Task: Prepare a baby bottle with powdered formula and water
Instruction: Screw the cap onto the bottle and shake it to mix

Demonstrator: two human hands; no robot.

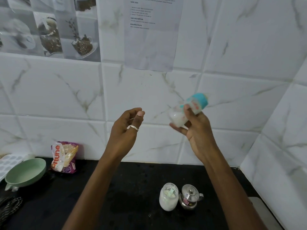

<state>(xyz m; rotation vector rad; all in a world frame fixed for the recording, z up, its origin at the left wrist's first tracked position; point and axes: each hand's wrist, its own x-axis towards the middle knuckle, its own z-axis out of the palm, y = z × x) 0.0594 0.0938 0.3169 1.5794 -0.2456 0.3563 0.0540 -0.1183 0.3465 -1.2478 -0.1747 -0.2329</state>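
My right hand (193, 128) grips a baby bottle (188, 110) raised in front of the tiled wall. The bottle is tilted, its teal cap up and to the right, and white liquid fills its lower part; it looks motion-blurred. My left hand (126, 128) is lifted beside it, apart from the bottle, fingers loosely curled and holding nothing, a ring on one finger. On the black counter (116, 188) below stand a clear jar of white powder (168, 196) with a pale scoop inside, and a small steel kettle (190, 196) touching its right side.
A pale green bowl (25, 174) and a white tray (6, 165) sit at the counter's left edge. A snack packet (64, 156) leans on the wall. A dark mesh object (8, 208) lies at bottom left. A printed sheet (152, 30) hangs on the tiles.
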